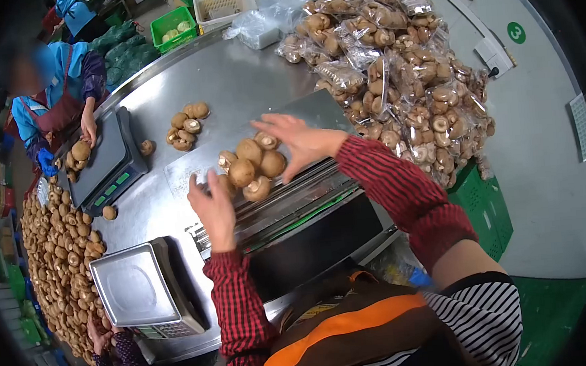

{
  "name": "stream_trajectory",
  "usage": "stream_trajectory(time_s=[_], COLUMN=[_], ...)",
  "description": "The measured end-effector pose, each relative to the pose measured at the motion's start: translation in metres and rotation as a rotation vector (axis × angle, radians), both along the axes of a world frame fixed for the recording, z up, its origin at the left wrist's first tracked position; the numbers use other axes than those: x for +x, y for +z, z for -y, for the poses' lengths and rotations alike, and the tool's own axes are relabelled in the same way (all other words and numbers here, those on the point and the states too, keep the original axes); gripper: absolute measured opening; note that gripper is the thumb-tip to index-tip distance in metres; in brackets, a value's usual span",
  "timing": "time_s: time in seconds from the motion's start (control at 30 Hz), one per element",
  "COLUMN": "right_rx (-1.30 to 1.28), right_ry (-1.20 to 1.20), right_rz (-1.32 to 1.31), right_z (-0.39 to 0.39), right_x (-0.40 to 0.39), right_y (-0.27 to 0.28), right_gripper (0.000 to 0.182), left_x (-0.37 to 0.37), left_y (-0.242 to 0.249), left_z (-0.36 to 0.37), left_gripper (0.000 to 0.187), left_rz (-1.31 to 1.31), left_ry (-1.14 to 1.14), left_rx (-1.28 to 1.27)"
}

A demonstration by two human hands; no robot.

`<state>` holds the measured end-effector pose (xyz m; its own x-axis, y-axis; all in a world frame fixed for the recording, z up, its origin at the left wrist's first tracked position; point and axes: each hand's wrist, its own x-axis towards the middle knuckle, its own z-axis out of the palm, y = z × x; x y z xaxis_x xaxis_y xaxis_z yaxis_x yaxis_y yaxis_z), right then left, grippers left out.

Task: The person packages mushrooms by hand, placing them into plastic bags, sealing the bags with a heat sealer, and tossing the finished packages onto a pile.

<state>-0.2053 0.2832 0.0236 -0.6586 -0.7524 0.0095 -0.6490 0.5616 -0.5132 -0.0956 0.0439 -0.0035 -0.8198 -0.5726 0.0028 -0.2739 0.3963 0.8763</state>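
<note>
A small group of brown shiitake mushrooms (241,172) lies on the metal work surface in front of me, some caps up and some with pale undersides showing. My left hand (214,213) is at the group's near left side, fingers apart, close to or touching the outermost mushroom. On the far right side, my right hand (300,141) is spread open with the thumb beside a cap. Neither hand is closed around a mushroom. Just beyond sits a second small cluster of mushrooms (183,138). Below the group runs the metal edge of a wrapping machine (289,221).
Bagged mushrooms (402,78) are heaped at the right, above a green crate (481,213). Loose mushrooms (62,270) form a pile at the left. Two scales stand nearby, one dark (109,159), one silver-topped (136,285). A co-worker's hand (89,123) holds mushrooms at the dark scale.
</note>
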Motion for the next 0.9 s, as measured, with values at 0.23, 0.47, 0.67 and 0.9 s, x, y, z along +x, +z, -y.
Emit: stream_trajectory(time_s=[0.23, 0.47, 0.67, 0.9], right_rx=[0.232, -0.112, -1.172, -1.083], right_ry=[-0.543, -0.625, -0.366, -0.476], right_rz=[-0.076, -0.162, 1.831, 0.651], right_z=[-0.094, -0.052, -0.082, 0.004], right_x=[0.108, 0.115, 0.105, -0.044], right_y=[-0.007, -0.056, 0.024, 0.007], right_gripper=[0.039, 0.036, 0.036, 0.031], left_x=[0.116, 0.097, 0.105, -0.056], left_y=[0.002, -0.015, 0.084, 0.052], left_z=[0.043, 0.033, 0.067, 0.049], left_gripper=[0.031, 0.034, 0.032, 0.041], left_rz=[0.168, 0.162, -0.019, -0.112], left_ry=[-0.068, -0.161, -0.384, -0.544], left_rx=[-0.630, -0.464, 1.659, -0.087])
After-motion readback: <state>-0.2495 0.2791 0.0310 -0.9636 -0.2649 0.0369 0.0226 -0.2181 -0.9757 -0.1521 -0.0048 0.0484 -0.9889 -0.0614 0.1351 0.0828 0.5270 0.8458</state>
